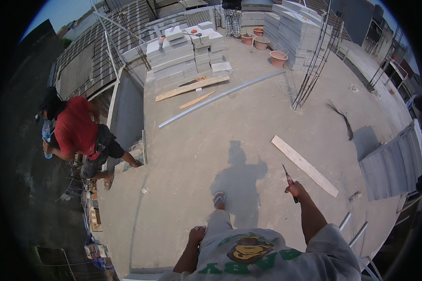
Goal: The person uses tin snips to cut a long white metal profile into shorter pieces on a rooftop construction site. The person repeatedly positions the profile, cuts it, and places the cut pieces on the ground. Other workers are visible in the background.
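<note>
My right hand (294,189) is closed around a slim hand tool (289,180) that resembles snips, with red and black handles. Its narrow metal end points away from me, above the concrete floor. A pale wooden plank (305,166) lies on the floor just beyond that hand. My left hand (197,234) hangs low beside my left leg, fingers curled in, and nothing sticks out of it. One sandalled foot (219,199) is in front of me, at the edge of my shadow.
At left, a person in a red shirt (79,126) holds a bottle (47,137) beside a floor opening. Ahead lie a long metal channel (220,99) and planks (192,89), before stacked pale blocks (173,58). Rebar (309,77) rises near buckets (278,58). Grey panels (393,164) lean at right.
</note>
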Demonstrator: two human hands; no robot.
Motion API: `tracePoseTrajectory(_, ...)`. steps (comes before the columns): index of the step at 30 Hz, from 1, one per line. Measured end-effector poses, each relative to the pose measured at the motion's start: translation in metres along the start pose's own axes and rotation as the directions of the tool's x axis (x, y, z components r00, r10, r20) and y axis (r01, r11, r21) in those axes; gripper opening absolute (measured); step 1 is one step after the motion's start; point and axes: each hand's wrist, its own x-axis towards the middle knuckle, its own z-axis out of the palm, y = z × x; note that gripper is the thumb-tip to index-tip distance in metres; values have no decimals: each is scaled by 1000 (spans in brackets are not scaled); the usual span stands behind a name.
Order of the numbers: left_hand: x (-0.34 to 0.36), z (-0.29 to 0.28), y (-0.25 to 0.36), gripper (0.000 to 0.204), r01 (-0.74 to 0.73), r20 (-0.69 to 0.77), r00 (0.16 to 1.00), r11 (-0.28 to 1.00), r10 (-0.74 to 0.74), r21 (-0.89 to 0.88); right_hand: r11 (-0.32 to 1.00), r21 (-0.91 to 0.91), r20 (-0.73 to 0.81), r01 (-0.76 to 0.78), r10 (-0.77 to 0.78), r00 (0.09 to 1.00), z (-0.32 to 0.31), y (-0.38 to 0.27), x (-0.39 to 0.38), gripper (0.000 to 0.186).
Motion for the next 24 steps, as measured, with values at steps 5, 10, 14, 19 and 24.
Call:
tracePoseTrajectory(5, 119, -69, 99, 46, 60, 17, 998, 991, -59, -123, 1000, 2, 34, -3, 3, 999, -7, -108, 3, 78)
tracePoseTrajectory(10, 259, -141, 260, 43, -200, 47, 975, 952, 216, -231, 962, -33, 98, -272, 274, 957, 13, -115, 19, 79)
tracePoseTrajectory(14, 368, -149, 386, 31, -246, -86, 969, 933, 231, -262, 899, -108, 144, -425, 437, 888, 23, -87, 78, 70)
tracePoseTrajectory(19, 425, -87, 527, 30, -107, -2, 994, 961, 110, -254, 849, -52, 246, -526, 521, 817, -28, -119, 216, 55)
tracePoseTrajectory(24, 458, -24, 656, 46, -182, 183, 968, 983, 173, 35, 928, -72, 275, -366, 372, 887, -164, -264, 368, 64)
